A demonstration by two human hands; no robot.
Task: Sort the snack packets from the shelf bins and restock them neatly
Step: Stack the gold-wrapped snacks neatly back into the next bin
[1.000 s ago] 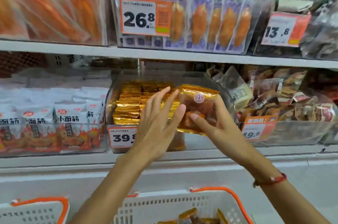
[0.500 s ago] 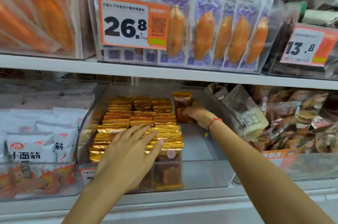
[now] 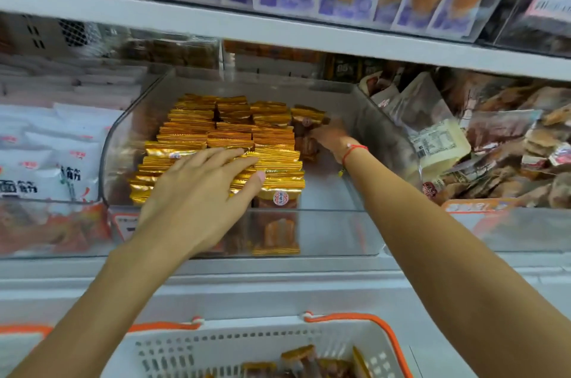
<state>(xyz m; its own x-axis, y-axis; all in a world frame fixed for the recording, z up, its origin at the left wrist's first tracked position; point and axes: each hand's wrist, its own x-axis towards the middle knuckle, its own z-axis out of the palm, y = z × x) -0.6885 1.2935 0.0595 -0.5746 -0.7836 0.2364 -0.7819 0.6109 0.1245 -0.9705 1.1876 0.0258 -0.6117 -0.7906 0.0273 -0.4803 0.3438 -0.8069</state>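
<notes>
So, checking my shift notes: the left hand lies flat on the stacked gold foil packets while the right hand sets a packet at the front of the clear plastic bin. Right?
Not the front: in the head view the right hand holds its packet at the back of the clear plastic bin. The left hand does lie flat on the gold foil packets.

Lower shelf [image 3: 278, 266], on which three clear bins are set: white packets left [image 3: 46, 223]; gold centre [image 3: 327, 232]; mixed right [image 3: 509, 229].

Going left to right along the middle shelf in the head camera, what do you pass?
White snack packets → clear bin with gold packets → left hand pressing flat on the gold stack → right hand at the back holding a gold packet → loose brown packets.
</notes>
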